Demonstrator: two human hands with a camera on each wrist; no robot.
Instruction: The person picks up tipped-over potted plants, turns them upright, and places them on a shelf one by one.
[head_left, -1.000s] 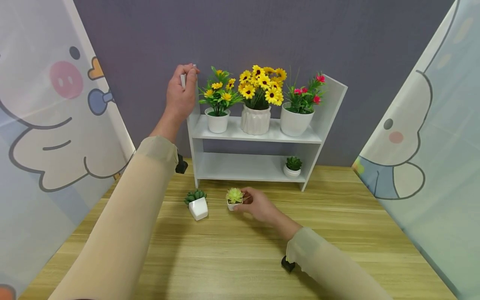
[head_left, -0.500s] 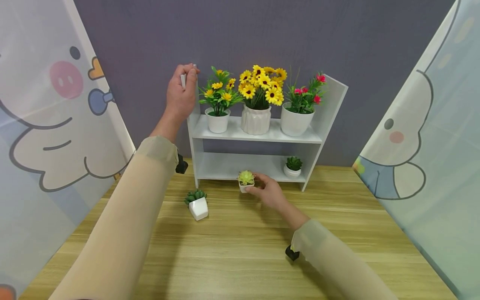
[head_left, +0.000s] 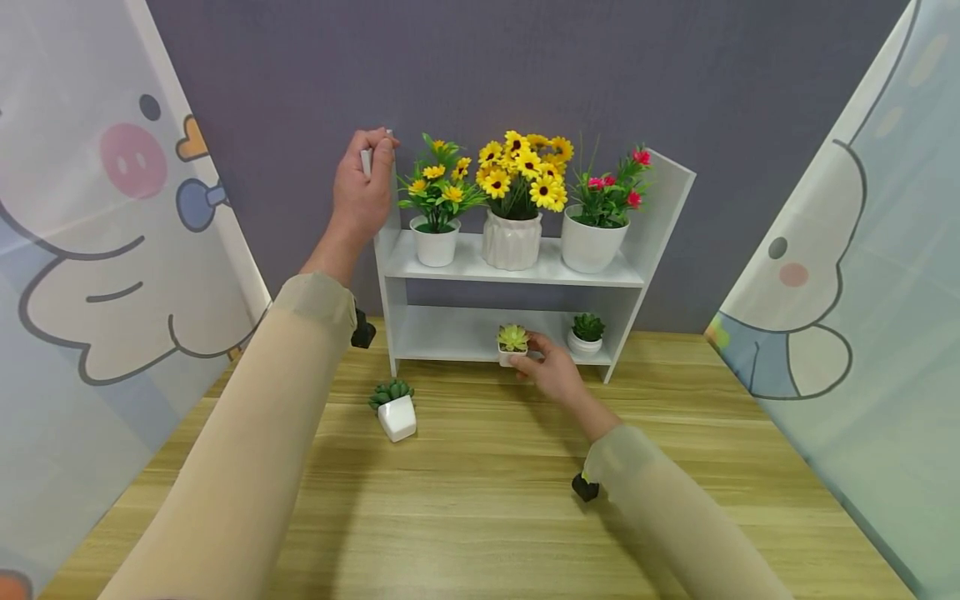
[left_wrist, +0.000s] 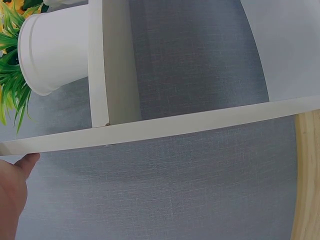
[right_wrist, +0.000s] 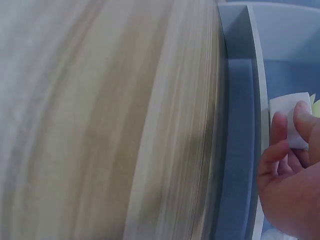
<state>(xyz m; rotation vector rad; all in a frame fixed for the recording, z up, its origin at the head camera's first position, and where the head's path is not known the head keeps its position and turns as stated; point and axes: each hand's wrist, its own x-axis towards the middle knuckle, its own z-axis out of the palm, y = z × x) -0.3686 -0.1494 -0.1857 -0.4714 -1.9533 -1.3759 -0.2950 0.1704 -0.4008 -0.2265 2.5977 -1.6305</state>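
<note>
My left hand (head_left: 362, 183) grips the top of the white shelf's left side panel (head_left: 387, 275); in the left wrist view its thumb (left_wrist: 28, 162) lies against that panel. Thumb and fingers of my right hand (head_left: 553, 372) pinch a small white square pot with a pale green succulent (head_left: 513, 339). It is upright, overlapping the front edge of the lower shelf board (head_left: 450, 333). The right wrist view shows the white pot (right_wrist: 290, 117) between thumb and fingers. Right of it on that board stands a dark green succulent (head_left: 587, 327) in a round white pot.
On the upper board (head_left: 465, 260) stand a yellow-flowered plant (head_left: 437, 242), a sunflower pot (head_left: 512, 242) and a red-flowered plant (head_left: 592, 242). Another succulent in a white pot (head_left: 397, 418) lies tipped on the wooden table (head_left: 450, 500). A grey wall (head_left: 750, 167) is behind.
My right hand has carried the pale green succulent from the table, up and to the right, to the lower board's front edge. The left hand has stayed on the side panel.
</note>
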